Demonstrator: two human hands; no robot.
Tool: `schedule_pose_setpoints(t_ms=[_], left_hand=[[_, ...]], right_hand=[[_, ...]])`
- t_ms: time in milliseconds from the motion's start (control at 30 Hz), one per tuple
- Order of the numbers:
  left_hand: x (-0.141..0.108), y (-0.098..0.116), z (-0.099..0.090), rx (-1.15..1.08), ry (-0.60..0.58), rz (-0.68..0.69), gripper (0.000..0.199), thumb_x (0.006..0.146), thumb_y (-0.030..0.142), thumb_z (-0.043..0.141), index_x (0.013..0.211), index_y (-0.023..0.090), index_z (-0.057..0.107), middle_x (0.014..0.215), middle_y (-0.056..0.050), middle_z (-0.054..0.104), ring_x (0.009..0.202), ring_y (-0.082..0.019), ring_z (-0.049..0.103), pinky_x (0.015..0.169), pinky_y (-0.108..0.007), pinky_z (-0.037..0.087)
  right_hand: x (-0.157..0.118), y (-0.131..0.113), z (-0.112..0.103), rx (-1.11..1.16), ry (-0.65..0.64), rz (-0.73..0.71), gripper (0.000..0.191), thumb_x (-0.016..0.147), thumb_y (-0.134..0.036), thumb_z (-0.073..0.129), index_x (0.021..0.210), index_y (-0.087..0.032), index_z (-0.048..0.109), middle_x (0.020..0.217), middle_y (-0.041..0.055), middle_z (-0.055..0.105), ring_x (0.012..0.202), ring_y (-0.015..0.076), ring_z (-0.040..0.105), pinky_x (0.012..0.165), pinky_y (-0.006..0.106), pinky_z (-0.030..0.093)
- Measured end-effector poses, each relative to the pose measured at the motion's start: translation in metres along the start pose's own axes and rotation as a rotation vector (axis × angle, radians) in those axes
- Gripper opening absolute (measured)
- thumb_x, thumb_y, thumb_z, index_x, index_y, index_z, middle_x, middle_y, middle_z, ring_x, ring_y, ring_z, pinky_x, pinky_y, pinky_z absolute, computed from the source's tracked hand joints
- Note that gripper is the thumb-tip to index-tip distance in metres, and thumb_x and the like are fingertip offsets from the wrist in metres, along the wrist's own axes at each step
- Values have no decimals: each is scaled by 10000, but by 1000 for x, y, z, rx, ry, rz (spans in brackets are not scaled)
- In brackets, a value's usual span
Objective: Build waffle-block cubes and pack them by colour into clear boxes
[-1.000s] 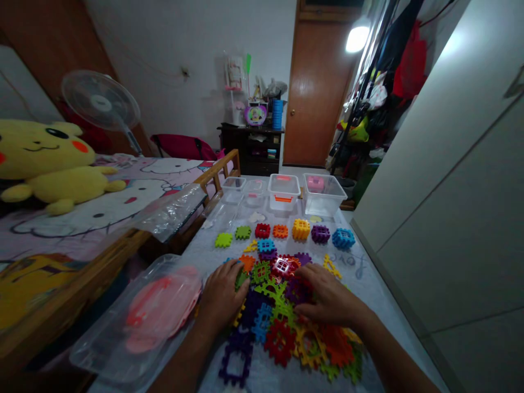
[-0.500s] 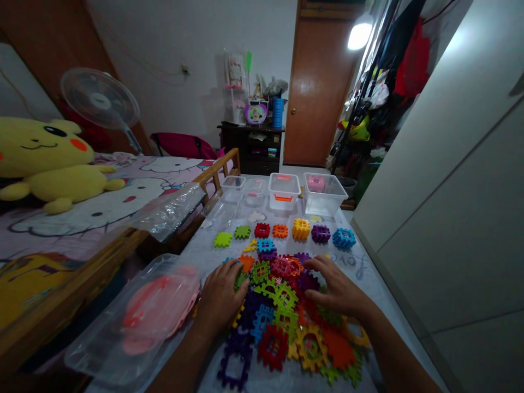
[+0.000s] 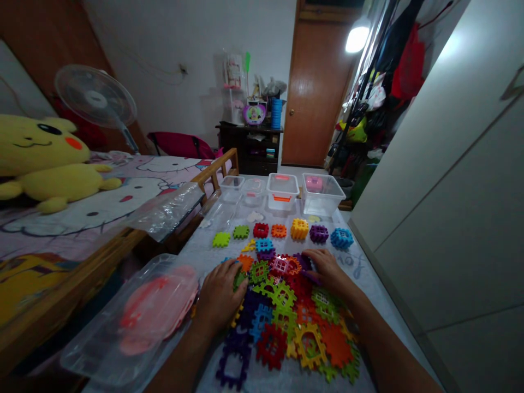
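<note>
Gently put, a person is sitting at a long bench [image 3: 352, 256] covered in a pale sheet, with both bare hands reaching into a loose heap of interlocking plastic waffle blocks [image 3: 278, 311] at 12 o'clock. The left hand [image 3: 219, 303] is lying palm-down on the heap's left side, its fingers loosely together over a green block [image 3: 240, 279]. The right hand [image 3: 325, 270] is arching over the far right of the heap, its fingertips [image 3: 308, 254] coming down near a purple block [image 3: 298, 261]. Both grips are looking narrow and relaxed, but whether either hand is holding a block cannot be told.

The blocks are appearing light, stiff and hollow, with toothed edges, so a rim pinched between finger and thumb is likely the surest hold. Overlapping pieces could shift when one is tugged. A row of separate blocks [image 3: 279, 231] is lying beyond the heap at 12 o'clock, with clear plastic tubs [image 3: 282, 191] farther on. A clear plastic box [image 3: 88, 355] is sitting at 9 o'clock, close beside the left hand, and a wooden bed rail [image 3: 82, 267] is running past it. At 3 o'clock, only a narrow strip of sheet is separating the heap from the bench's edge, near a white cupboard door [image 3: 450, 218].
</note>
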State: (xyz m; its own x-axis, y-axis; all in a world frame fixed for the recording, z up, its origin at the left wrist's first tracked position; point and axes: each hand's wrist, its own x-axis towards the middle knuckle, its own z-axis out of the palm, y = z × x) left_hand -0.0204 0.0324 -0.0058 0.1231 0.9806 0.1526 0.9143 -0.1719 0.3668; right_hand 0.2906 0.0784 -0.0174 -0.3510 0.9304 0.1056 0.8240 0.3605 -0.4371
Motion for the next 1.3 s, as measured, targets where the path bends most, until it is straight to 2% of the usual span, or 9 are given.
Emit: schedule_pose_setpoints(t_ms=[167, 300, 367, 467, 533, 633, 767, 1000, 1300], left_hand=[[0, 0, -1, -2, -26, -13, 348, 896, 325, 496, 1197, 186, 599, 1308, -101, 580, 1208, -260, 530, 1040, -441, 404], [1, 0, -1, 5, -37, -16, 345, 901, 328, 490, 1198, 189, 598, 1319, -98, 574, 1213, -260, 525, 1045, -435, 396], [1, 1, -2, 2, -36, -11, 346, 902, 327, 487, 1198, 186, 597, 1316, -100, 576, 1212, -258, 526, 1048, -431, 395], [0, 1, -2, -6, -32, -10, 351, 898, 326, 489, 1203, 187, 594, 1311, -100, 579, 1208, -256, 528, 1048, -430, 396], [0, 1, -2, -5, -29, -14, 353, 897, 324, 490, 1206, 186, 592, 1313, -100, 579, 1213, -258, 524, 1051, -435, 393], [0, 1, -2, -1, -26, -14, 357, 900, 322, 489, 1212, 182, 591, 1315, -103, 578, 1223, -257, 520, 1058, -432, 389], [1, 1, -2, 7, -32, -18, 356, 899, 328, 492, 1210, 187, 595, 1316, -100, 578, 1218, -258, 525, 1052, -435, 395], [1, 1, -2, 8, -38, -15, 351, 902, 318, 485, 1208, 185, 594, 1322, -97, 574, 1232, -252, 517, 1063, -426, 384], [0, 1, -1, -7, -27, -26, 356, 897, 324, 493, 1214, 195, 593, 1325, -97, 577, 1228, -250, 515, 1063, -427, 378]], right_hand=[[-1, 2, 1, -15, 97, 44, 481, 738, -209, 646, 1217, -198, 596, 1222, 113, 584, 1151, 276, 506, 1006, 434, 397], [-6, 0, -9, 46, 198, 71, 484, 744, -233, 600, 1226, -198, 563, 1140, 101, 565, 1081, 266, 533, 971, 436, 422], [-11, -7, -19, 95, 176, 72, 500, 759, -272, 590, 1249, -189, 532, 1113, 97, 556, 1053, 264, 541, 949, 440, 435], [-22, -24, -32, 160, 31, 63, 524, 774, -328, 589, 1272, -184, 508, 1125, 101, 548, 1024, 256, 548, 917, 427, 455], [-29, -37, -37, 157, -59, 47, 501, 768, -337, 596, 1241, -186, 531, 1121, 100, 550, 1027, 257, 542, 921, 423, 451], [-34, -51, -39, 88, -111, 38, 442, 750, -331, 597, 1160, -165, 577, 1081, 107, 556, 1026, 269, 532, 936, 429, 436], [-33, -53, -34, 16, -124, 62, 419, 737, -319, 612, 1124, -158, 592, 1068, 112, 562, 1012, 271, 536, 935, 422, 431], [-34, -50, -23, 3, -106, 39, 475, 733, -408, 680, 1137, -179, 582, 1081, 108, 587, 1033, 283, 529, 943, 432, 417], [-32, -53, -21, 48, -27, 39, 452, 707, -240, 641, 1150, -189, 562, 1096, 104, 582, 1043, 266, 533, 953, 428, 427]])
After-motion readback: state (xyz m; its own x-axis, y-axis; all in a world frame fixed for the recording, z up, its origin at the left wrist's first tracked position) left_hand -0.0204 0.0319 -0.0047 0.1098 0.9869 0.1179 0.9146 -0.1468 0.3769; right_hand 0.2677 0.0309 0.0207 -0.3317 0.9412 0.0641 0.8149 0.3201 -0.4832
